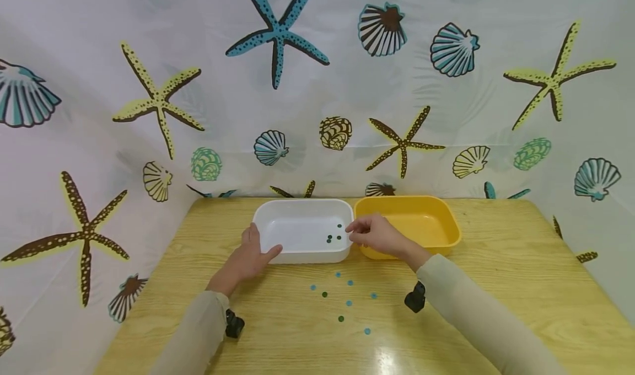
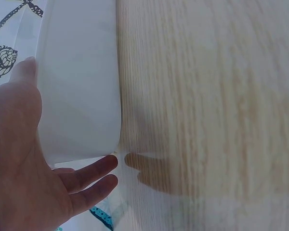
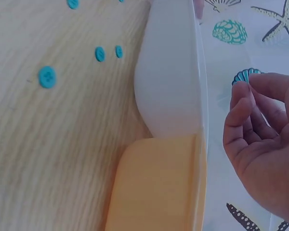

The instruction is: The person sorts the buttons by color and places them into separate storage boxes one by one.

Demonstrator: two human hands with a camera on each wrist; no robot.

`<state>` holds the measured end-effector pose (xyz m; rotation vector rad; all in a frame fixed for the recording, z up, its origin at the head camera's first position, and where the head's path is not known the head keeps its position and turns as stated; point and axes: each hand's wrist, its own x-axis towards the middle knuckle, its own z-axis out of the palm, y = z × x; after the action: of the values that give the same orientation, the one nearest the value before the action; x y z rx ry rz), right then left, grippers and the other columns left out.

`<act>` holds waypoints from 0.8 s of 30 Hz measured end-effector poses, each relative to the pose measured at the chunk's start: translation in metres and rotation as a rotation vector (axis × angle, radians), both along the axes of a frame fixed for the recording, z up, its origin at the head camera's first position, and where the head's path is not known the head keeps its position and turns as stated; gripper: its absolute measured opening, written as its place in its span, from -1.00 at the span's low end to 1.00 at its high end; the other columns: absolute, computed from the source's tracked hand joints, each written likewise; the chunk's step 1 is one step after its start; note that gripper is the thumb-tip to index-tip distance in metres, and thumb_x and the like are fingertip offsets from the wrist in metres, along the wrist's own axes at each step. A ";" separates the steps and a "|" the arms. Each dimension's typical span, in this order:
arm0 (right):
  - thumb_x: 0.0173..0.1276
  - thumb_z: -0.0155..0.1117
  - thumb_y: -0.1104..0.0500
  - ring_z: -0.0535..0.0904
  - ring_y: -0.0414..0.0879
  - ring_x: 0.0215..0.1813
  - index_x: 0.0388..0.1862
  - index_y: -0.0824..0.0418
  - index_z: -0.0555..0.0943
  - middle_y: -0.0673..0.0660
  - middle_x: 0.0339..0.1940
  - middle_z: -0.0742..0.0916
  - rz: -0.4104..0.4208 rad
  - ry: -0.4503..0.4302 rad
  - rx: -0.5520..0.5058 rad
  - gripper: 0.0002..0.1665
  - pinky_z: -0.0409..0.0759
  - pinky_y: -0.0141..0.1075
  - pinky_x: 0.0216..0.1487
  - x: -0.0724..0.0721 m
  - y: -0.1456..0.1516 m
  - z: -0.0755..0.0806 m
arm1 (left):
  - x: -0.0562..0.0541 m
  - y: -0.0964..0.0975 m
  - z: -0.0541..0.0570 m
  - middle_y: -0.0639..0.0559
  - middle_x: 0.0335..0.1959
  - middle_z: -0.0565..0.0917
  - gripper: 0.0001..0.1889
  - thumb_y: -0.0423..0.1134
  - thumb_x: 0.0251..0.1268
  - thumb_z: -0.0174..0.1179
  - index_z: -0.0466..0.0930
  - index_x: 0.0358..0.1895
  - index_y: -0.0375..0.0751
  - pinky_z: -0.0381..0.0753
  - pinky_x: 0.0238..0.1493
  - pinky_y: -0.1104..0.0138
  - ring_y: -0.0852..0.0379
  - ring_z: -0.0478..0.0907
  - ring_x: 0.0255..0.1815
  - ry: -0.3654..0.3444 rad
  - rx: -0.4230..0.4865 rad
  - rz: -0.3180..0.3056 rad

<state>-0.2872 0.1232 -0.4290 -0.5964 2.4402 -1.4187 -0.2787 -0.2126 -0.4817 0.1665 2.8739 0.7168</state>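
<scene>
My left hand (image 1: 246, 258) grips the near left corner of a white plastic tub (image 1: 300, 257), its thumb over the rim. In the left wrist view, the other fingers (image 2: 94, 173) spread around the tub's end. Several dark green buttons (image 1: 339, 237) lie inside, toward its right end. My right hand (image 1: 379, 234) hovers where the tub meets a yellow tub (image 1: 448, 229). The right wrist view shows its thumb and fingertip together above the rims; I cannot tell whether a button is between them.
On the wooden table (image 1: 278, 320), in front of the tubs, lie several blue buttons (image 1: 367, 331) and two green buttons (image 1: 340, 319). A white cloth (image 1: 317, 82) printed with starfish and shells hangs behind the table and at its sides.
</scene>
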 end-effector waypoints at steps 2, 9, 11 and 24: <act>0.33 0.23 0.25 0.53 0.10 -0.29 -0.07 0.31 0.65 0.15 -0.35 0.65 0.022 0.013 0.010 -0.77 0.52 -0.31 -0.29 0.007 0.001 0.000 | 0.000 0.000 0.001 -0.48 0.42 -0.28 0.12 0.34 0.31 -0.12 -0.53 0.41 -0.52 0.36 0.11 -0.10 -0.39 0.38 0.11 -0.002 0.004 0.002; 0.31 0.25 0.27 0.47 -0.17 -0.40 -0.10 0.34 0.66 0.06 -0.39 0.67 0.121 0.065 0.035 -0.78 0.46 -0.39 -0.37 0.029 0.005 -0.008 | 0.000 0.000 0.002 -0.47 0.42 -0.28 0.13 0.36 0.29 -0.13 -0.53 0.41 -0.52 0.40 0.06 -0.09 -0.37 0.43 0.05 -0.008 -0.008 0.005; 0.30 0.26 0.27 0.47 -0.19 -0.41 -0.14 0.30 0.67 0.03 -0.42 0.67 0.155 0.081 0.055 -0.81 0.48 -0.39 -0.36 0.035 0.005 -0.010 | 0.000 0.001 0.003 -0.47 0.42 -0.28 0.14 0.38 0.28 -0.14 -0.52 0.41 -0.52 0.40 0.06 -0.09 -0.36 0.43 0.04 -0.013 -0.007 0.005; 0.16 0.42 0.23 0.41 -0.32 -0.46 -0.25 0.24 0.72 -0.14 -0.52 0.58 0.349 0.166 0.198 -0.83 0.40 -0.45 -0.41 0.063 -0.005 -0.036 | 0.000 0.001 0.002 -0.47 0.42 -0.30 0.10 0.32 0.32 -0.12 -0.53 0.40 -0.52 0.37 0.09 -0.12 -0.42 0.39 0.08 -0.012 0.009 0.008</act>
<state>-0.2246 0.1187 -0.4650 -1.0656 2.4056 -1.0131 -0.2783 -0.2112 -0.4796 0.1513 2.8624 0.7301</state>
